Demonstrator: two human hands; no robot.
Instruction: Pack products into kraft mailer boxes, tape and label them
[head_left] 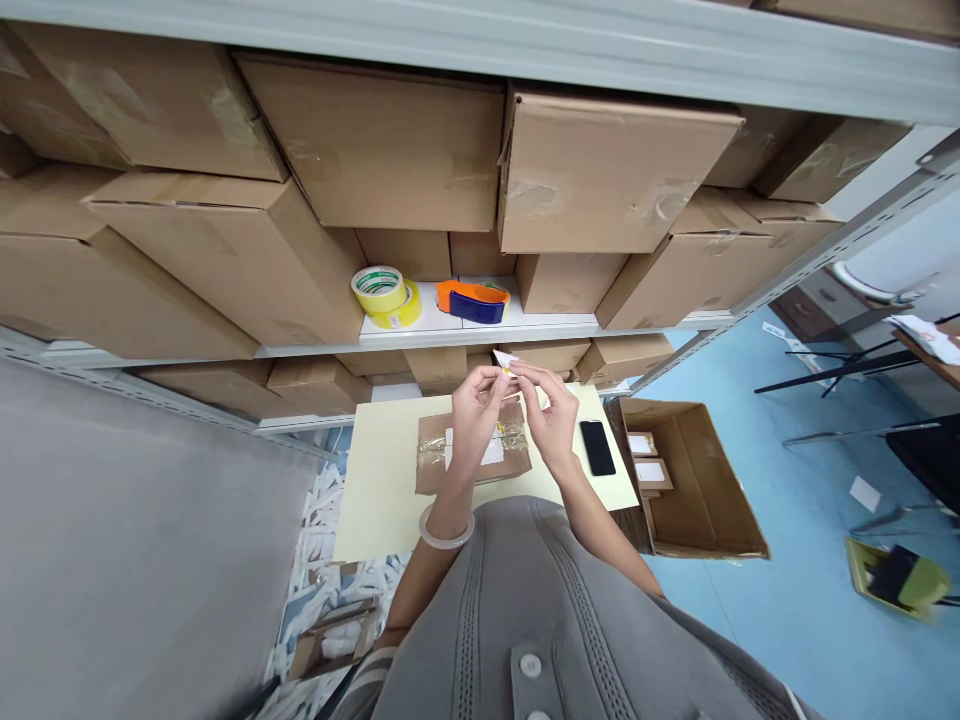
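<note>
A small white piece of paper or label (pixel 505 359) with a bit of yellow on it is pinched between the fingertips of my left hand (pixel 478 405) and my right hand (pixel 551 408). Both hands are raised close together over a taped cardboard box (pixel 431 455). Clear tape wraps that box, and a white label (pixel 493 452) shows on its top, partly covered by my left hand. The box rests on a pale yellow tabletop (pixel 382 490). To the right of my right hand lies a black phone (pixel 597 447).
On the shelf ahead sit yellow tape rolls (pixel 386 297) and an orange and blue tape dispenser (pixel 474 301). Cardboard boxes (pixel 600 180) fill the shelves. A large open carton (pixel 701 480) holding small labelled boxes stands right of the table. White paper strips (pixel 322 520) litter the floor at left.
</note>
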